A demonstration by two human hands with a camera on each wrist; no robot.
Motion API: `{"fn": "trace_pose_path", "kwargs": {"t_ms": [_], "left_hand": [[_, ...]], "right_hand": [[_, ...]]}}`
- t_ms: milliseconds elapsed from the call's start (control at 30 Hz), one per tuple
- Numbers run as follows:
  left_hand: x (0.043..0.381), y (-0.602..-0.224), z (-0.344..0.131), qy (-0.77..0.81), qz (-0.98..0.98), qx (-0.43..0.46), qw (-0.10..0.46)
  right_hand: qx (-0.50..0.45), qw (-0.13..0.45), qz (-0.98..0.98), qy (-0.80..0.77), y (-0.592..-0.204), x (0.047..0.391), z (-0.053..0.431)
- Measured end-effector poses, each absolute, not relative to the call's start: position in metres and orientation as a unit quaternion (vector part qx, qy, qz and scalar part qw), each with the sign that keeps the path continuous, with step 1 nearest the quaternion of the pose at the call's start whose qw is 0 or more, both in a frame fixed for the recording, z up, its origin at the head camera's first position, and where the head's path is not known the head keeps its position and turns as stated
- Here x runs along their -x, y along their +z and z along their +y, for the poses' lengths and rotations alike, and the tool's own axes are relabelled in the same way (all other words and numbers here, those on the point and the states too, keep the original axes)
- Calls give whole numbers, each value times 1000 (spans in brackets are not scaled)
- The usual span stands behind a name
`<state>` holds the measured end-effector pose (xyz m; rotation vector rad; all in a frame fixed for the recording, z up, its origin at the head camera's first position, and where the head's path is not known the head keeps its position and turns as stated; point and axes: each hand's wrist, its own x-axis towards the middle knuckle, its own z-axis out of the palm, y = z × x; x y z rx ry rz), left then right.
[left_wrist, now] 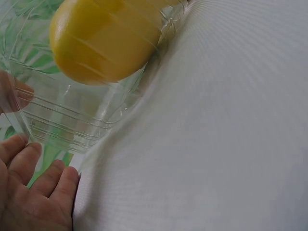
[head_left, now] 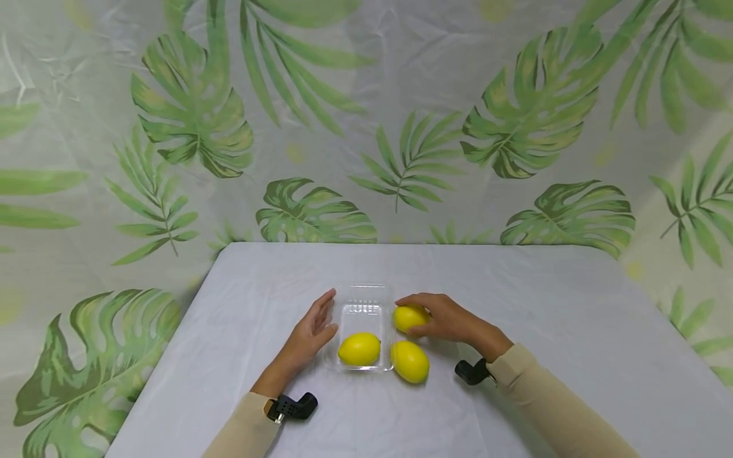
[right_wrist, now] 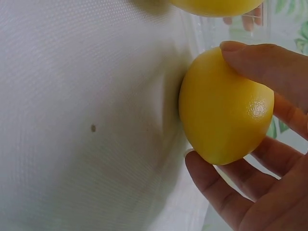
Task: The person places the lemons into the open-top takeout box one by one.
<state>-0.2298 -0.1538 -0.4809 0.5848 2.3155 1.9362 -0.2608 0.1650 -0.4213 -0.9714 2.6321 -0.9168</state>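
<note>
the right hand (head_left: 449,318) grips the far lemon (head_left: 405,317), just right of the clear box (head_left: 362,317); the left hand (head_left: 307,337), fingers loosely straight, rests at the box's left side. this looks like a pick-up, probably calling next for a clean lift.

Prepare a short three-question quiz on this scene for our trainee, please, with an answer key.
1. Which hand grips a lemon: A) left hand, B) right hand, C) neither?
2. True or false: the clear container has two lemons inside.
3. How many lemons show in the head view?

Key
1. B.
2. False; only one lemon lies inside.
3. Three: one gripped, one inside, one more lemon beside the container.
</note>
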Motion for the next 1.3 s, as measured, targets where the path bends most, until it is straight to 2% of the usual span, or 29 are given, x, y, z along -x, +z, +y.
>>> {"fn": "trace_pose_path", "kwargs": {"t_ms": [300,933,1300], "left_hand": [[225,-469,-151,638,746,-189,40],[229,-480,-152,629,754,-187,32],[216,-450,-150,622,757,-195,47]], "right_hand": [[326,92,884,-321,-423,260,164],[333,54,887,-316,-417,258,173],[339,36,886,-314,-414,257,176]]}}
